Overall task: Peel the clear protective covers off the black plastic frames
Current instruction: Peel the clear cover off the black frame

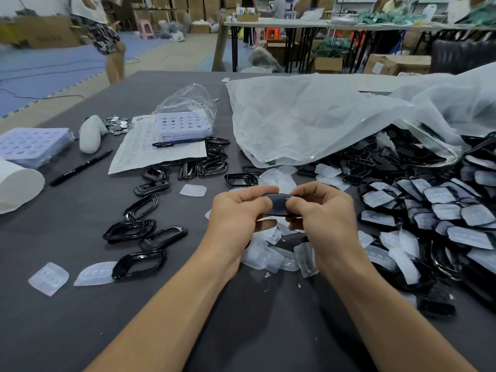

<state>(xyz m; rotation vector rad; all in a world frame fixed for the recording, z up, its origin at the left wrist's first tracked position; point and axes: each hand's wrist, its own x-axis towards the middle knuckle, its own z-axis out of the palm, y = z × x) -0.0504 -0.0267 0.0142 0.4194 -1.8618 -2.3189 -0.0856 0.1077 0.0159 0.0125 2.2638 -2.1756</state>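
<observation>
Head view: left hand and right hand each have a pinching grip on one end of a black frame, held above peeled clear covers on the desk.

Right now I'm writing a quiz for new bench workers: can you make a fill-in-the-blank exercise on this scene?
1. The left hand and right hand both pinch one black ____.
2. The heap of still-covered frames lies to the person's ____.
3. The bare peeled frames lie to the person's ____.
4. The black pen in front of the lavender tray rests on a sheet of ____.
Missing words: frame; right; left; paper.
</observation>
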